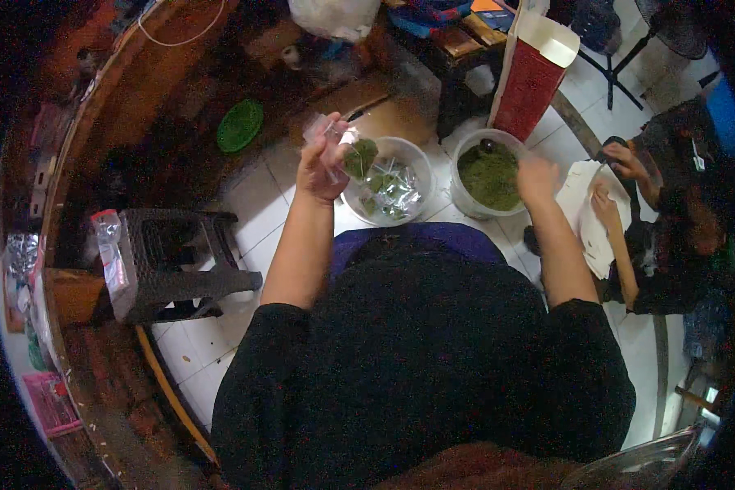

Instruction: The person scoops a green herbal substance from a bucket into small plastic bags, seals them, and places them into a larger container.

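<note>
Bag (361, 151) in left hand (322, 166) holds green powder (359, 163), any lettering illegible.

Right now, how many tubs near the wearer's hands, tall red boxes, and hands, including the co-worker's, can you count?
Tubs: 2 (packet tub, powder tub)
Red box: 1
Hands: 4 (left hand, right hand, co-worker's upper hand, co-worker's lower hand)
Total: 7
</note>
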{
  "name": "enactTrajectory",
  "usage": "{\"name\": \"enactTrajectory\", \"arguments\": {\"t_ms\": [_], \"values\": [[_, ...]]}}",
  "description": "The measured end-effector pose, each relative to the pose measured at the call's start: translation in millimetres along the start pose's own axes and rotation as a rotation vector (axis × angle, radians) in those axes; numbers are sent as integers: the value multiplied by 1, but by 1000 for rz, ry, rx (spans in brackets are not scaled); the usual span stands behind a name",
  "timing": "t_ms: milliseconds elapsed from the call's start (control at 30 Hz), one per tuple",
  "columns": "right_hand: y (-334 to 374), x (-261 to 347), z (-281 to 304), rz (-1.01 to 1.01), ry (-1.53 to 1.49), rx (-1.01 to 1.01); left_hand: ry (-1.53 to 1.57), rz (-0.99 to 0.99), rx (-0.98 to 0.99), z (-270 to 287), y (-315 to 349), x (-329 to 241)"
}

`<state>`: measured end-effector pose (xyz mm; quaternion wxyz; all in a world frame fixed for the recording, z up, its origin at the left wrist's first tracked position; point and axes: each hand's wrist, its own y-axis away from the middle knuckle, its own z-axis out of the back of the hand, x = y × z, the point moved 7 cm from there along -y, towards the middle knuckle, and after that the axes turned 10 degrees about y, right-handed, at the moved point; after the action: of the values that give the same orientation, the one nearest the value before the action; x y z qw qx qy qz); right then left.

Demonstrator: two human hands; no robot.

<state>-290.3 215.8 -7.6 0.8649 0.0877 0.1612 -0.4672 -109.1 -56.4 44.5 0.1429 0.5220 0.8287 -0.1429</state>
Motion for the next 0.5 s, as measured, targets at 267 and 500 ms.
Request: {"name": "enactTrajectory", "arguments": {"t_ms": [267, 500], "values": [[26, 133, 116, 786, -1488, 436, 8, 216, 323, -40, 25, 24], [48, 132, 150, 774, -1536, 130, -430, 85, 117, -46, 30, 15]]}}
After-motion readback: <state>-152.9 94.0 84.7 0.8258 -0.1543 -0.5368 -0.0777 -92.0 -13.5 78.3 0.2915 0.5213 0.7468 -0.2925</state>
